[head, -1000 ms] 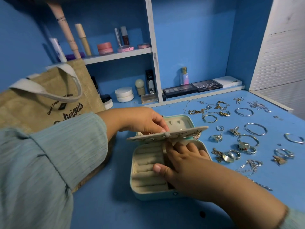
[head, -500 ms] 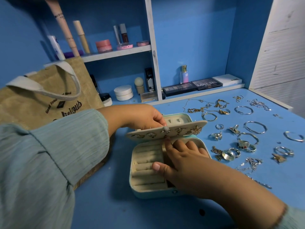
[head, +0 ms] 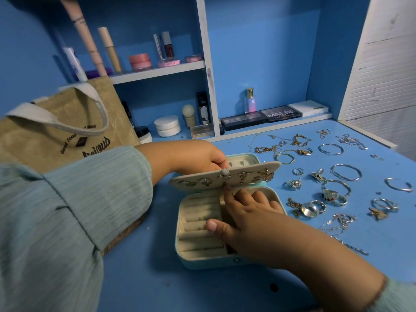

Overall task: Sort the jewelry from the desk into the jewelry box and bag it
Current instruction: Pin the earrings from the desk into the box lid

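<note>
Mint jewelry box (head: 203,261) open, left hand (head: 191,157) pinching earring-studded flap (head: 225,177), right hand (head: 249,218) fingers relaxed inside.

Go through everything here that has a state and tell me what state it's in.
Mint-green jewelry box: open.
Beige earring panel: lifted, earrings pinned on.
Left hand: pinches the panel's edge.
Right hand: fingers in the box's compartment.
Tan jute bag: upright, handles up.
Loose rings and bangles: spread on the blue desk.
</note>
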Motion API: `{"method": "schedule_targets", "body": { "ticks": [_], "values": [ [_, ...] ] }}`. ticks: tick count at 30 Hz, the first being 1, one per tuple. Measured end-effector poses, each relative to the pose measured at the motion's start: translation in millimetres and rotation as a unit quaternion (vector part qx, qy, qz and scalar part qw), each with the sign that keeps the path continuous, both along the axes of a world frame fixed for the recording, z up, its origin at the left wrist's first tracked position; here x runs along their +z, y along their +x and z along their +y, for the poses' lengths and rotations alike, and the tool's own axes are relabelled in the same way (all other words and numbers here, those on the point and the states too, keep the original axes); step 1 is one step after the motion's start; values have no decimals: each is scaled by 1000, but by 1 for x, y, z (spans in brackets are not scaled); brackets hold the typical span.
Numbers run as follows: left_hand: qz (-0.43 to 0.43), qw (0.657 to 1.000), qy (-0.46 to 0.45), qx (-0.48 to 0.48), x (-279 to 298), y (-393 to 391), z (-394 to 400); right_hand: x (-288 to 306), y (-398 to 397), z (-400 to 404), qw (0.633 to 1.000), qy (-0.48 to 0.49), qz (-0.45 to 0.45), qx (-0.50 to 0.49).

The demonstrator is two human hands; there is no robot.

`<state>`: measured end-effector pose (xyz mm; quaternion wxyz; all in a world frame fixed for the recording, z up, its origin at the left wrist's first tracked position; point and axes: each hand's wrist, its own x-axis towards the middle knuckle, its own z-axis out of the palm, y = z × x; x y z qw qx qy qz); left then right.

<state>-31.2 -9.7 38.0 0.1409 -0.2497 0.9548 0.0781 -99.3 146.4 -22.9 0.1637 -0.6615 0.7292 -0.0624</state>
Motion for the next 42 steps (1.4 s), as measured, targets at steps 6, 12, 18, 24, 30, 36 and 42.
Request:
{"method": "schedule_targets", "body": {
  "ticks": [6, 12, 18, 24, 30, 36, 42],
  "values": [
    [-4, 1000, -3, -19, 2, 2, 0, -1, 0, 0, 1000, 1, -2, 1],
    [6, 1000, -7, -19, 2, 1, 0, 0, -1, 1, 1000, 4, -3, 3],
    [5, 1000, 8, 1, 2, 0, 0, -1, 0, 1, 1000, 4, -5, 0],
    [-5, 999, 38, 26, 4, 0, 4, -2, -1, 0, 1000, 0, -5, -2],
    [20, 995, 68, 70, 3, 4, 3, -2, -1, 0, 1000, 3, -7, -1],
    [7, 996, 62, 70, 2, 5, 2, -2, -1, 0, 1000, 2, -5, -3],
    [28, 993, 74, 85, 1, 5, 4, -2, -1, 0, 1000, 1, -5, -3]
  ]
}}
